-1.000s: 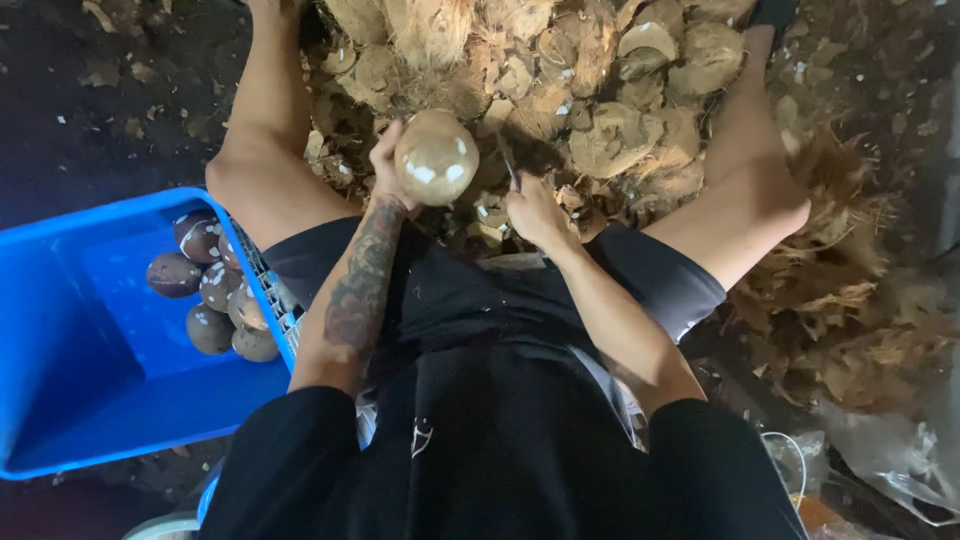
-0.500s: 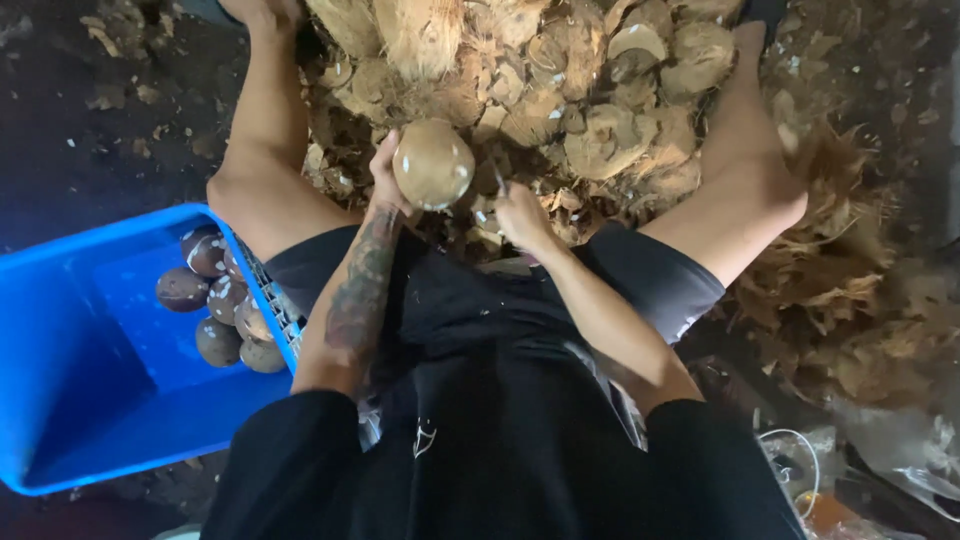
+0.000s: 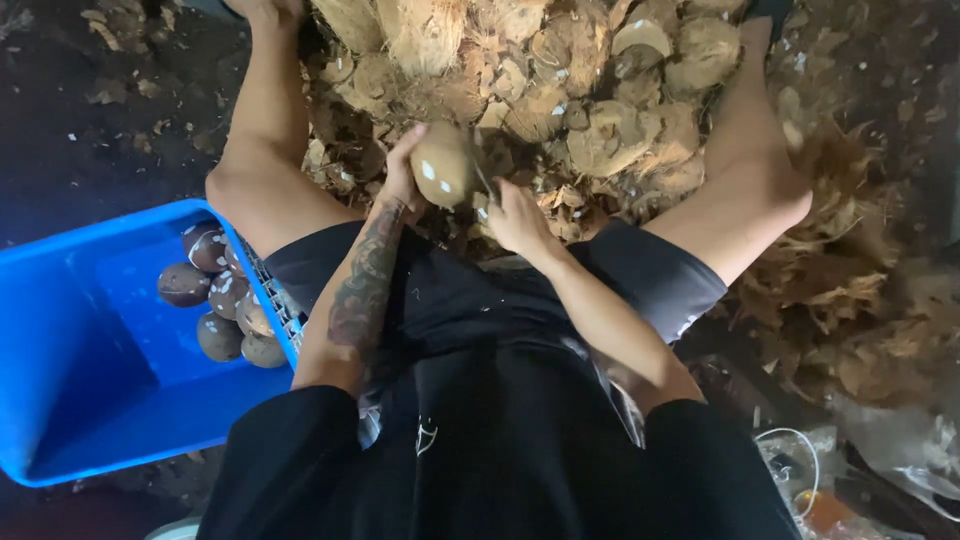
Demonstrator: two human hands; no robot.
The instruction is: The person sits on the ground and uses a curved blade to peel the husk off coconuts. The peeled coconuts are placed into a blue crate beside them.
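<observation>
Two hands work one coconut (image 3: 443, 165): left hand (image 3: 405, 172) cups it at nine o'clock; right hand (image 3: 515, 215) grips a thin blade (image 3: 483, 180)—shave outward, rotating slowly.

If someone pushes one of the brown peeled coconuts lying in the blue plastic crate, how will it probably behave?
The brown peeled coconuts look round and smooth, so one would probably roll rather than slide. They lie bunched against the wall of the blue plastic crate, so a pushed one would likely bump its neighbours. Their hard-looking shells suggest they are stiff, and probably heavy for their size.
</observation>
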